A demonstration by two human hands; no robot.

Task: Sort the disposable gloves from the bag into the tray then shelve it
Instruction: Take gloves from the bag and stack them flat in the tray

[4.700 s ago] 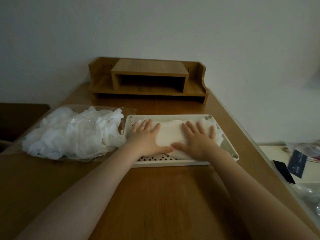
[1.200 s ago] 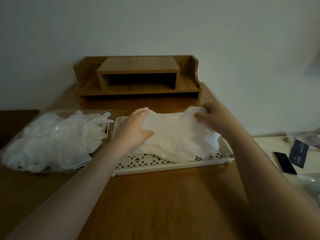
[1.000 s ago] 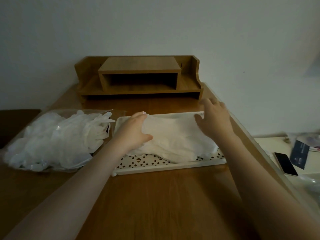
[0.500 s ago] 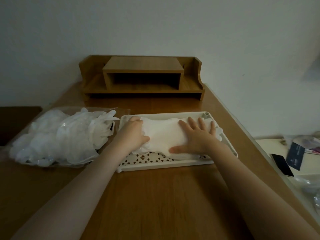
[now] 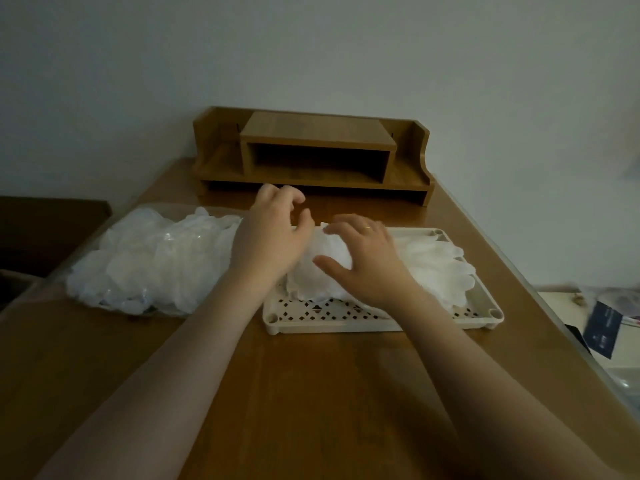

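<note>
Wooden desk [image 5: 311,393]: your bag [image 5: 152,261] of gloves lies left of the tray [image 5: 346,323], nearest your loosely curled, empty left hand [image 5: 270,237]; your right hand [image 5: 367,261] rests open on the stack [image 5: 436,268].

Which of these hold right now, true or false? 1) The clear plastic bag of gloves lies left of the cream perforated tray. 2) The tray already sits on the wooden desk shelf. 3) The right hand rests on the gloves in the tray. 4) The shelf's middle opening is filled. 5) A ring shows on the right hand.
1) True: the clear plastic bag of gloves lies left of the cream perforated tray.
2) False: the tray is on the tabletop, in front of the wooden desk shelf.
3) True: the right hand rests on the white gloves in the tray.
4) False: the opening looks empty.
5) True: a gold ring is visible.
</note>
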